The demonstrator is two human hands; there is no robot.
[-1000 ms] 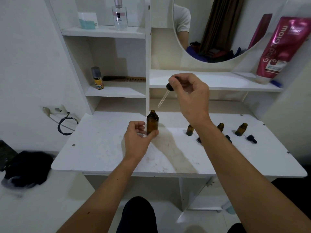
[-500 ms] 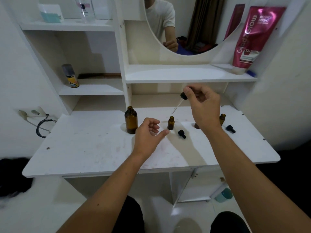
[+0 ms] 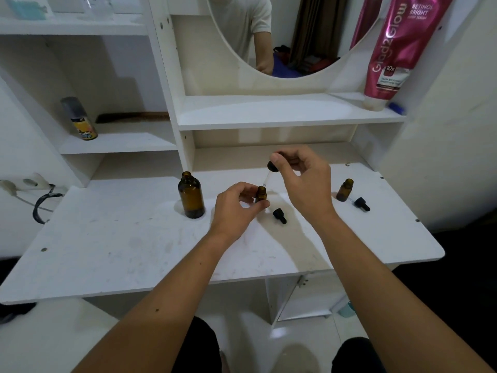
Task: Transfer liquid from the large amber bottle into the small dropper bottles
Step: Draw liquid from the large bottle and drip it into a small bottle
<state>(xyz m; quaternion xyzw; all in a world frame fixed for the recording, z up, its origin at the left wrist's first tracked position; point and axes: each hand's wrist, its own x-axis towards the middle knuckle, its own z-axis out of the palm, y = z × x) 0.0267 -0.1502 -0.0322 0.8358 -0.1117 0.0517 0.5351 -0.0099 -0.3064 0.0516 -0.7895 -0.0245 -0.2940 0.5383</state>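
Observation:
The large amber bottle [image 3: 191, 197] stands uncapped on the white table [image 3: 134, 243], left of my hands. My left hand [image 3: 236, 208] grips a small amber dropper bottle [image 3: 261, 193] standing on the table. My right hand [image 3: 304, 181] pinches a black-bulbed glass dropper [image 3: 270, 172], its tip right at that small bottle's mouth. A loose black dropper cap [image 3: 279, 215] lies just right of the held bottle. Another small amber bottle [image 3: 344, 190] stands at the right, with a black cap [image 3: 361, 204] beside it.
A pink tube [image 3: 395, 49] leans on the shelf at the upper right. A small spray can [image 3: 79, 119] and a comb [image 3: 134, 117] sit on the left shelf. A round mirror [image 3: 282, 33] is above. A black cable [image 3: 40, 208] hangs at the far left.
My left hand has left the large bottle, moved right and closed on the small bottle. My right hand has carried the dropper from above the large bottle down to the small bottle's mouth.

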